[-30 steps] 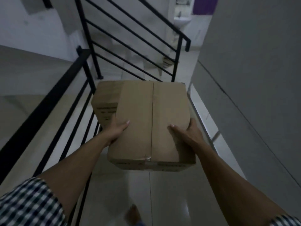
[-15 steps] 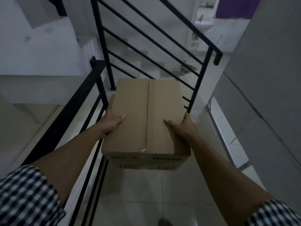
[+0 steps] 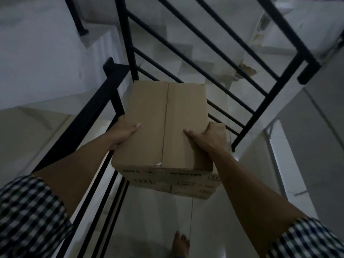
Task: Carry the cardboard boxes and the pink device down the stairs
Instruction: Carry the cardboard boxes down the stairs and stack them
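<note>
A stack of brown cardboard boxes (image 3: 165, 116) hangs in front of me at chest height. The top box has a taped seam down its middle and upside-down print on its near side. A lower box (image 3: 193, 189) sticks out underneath at the right and front. My left hand (image 3: 124, 132) presses the stack's left side, thumb lying on top. My right hand (image 3: 205, 136) grips the right side, thumb on top, fingers over the edge. No pink device shows anywhere.
A black metal railing (image 3: 96, 110) runs along my left, and a second sloped railing (image 3: 258, 101) crosses ahead. White tiled stairs (image 3: 188, 58) descend beyond it. A grey wall (image 3: 314, 138) closes the right side. My bare foot (image 3: 179, 243) stands on the glossy tile landing (image 3: 154, 220).
The view has moved closer to the railing corner and tilted down. The boxes stay held in both hands; the lower box now pokes out on the right instead of the left. A foot has stepped forward.
</note>
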{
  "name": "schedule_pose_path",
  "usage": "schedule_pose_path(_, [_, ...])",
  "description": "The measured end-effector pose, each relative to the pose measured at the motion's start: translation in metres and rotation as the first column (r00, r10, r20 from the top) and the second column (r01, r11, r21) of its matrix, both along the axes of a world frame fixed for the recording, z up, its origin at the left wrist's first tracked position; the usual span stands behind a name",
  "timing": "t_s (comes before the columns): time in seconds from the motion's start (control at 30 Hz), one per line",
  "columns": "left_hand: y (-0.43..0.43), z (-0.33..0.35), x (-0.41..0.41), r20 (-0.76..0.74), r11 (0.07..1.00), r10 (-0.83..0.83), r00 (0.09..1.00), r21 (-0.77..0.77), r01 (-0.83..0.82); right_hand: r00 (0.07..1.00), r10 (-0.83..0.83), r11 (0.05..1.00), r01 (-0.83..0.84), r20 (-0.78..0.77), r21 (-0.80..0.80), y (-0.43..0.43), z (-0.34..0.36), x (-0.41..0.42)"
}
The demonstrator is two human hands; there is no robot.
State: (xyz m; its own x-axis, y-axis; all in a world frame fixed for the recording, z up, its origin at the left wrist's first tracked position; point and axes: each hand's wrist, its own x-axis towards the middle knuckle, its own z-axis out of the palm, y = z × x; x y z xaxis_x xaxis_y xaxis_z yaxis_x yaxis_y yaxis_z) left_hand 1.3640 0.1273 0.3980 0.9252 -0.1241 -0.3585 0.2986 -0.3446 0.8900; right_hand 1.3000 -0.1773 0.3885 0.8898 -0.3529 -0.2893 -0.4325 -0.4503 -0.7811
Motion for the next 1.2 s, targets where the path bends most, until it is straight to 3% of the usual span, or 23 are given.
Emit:
schedule_pose_path(0.33, [0.013,-0.040,0.087,0.002,0.997,-0.009,1.000,0.080,0.008,0.998,-0.044,0.997,0.046,-0.034,0.063,0.020,-0.040,0.089])
schedule_pose_path(0.5, [0.019,-0.043,0.108,0.054,0.976,-0.042,0.998,0.218,0.029,0.997,-0.054,0.997,0.058,-0.063,0.056,0.027,-0.042,0.111])
schedule_pose_path(0.57, [0.020,-0.050,0.109,0.129,0.912,-0.107,0.986,0.407,0.046,0.998,-0.045,0.999,0.044,-0.049,-0.012,0.030,-0.041,0.109])
schedule_pose_path(0.63, [0.017,-0.054,0.103,0.178,0.773,-0.246,0.953,0.629,0.082,0.999,0.043,0.978,-0.049,-0.032,-0.200,0.031,-0.040,0.103])
schedule_pose_path(0.73, [0.006,-0.053,0.082,0.178,0.612,-0.467,0.866,0.772,0.171,0.959,0.282,0.852,-0.269,-0.041,-0.449,0.032,-0.039,0.086])
schedule_pose_path(0.87, [-0.004,-0.055,0.043,0.132,0.423,-0.649,0.749,0.881,0.211,0.868,0.496,0.731,-0.418,0.001,-0.540,0.034,-0.046,0.057])
schedule_pose_path(1.03, [0.001,-0.054,0.018,0.080,0.357,-0.732,0.677,0.891,0.282,0.771,0.636,0.606,-0.521,-0.027,-0.601,0.031,-0.053,0.037])
schedule_pose_path(1.2, [0.009,-0.053,0.030,0.014,0.274,-0.747,0.665,0.917,0.289,0.745,0.663,0.571,-0.567,-0.075,-0.594,0.040,-0.051,0.051])
